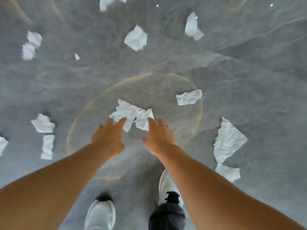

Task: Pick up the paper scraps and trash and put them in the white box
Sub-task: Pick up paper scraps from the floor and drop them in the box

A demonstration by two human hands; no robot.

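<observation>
On floor (249,80), frame centre: left hand (108,135) and right hand (157,136) at crumpled paper scrap (131,113)

Both arms extend from 6 o'clock. Fingers are straight and slightly apart, tips touching the scrap's near edge. Further paper: upper scrap (136,38) at 12 o'clock, right scrap (189,97) at 3 o'clock, left scrap (43,123) at 9 o'clock.

White crumpled paper scraps (132,116) on a grey floor (249,72) marked with tan rings; white shoes (99,214).

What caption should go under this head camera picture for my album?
Left hand and right hand reach for a crumpled white paper on the grey floor, more scraps scattered around.
</observation>
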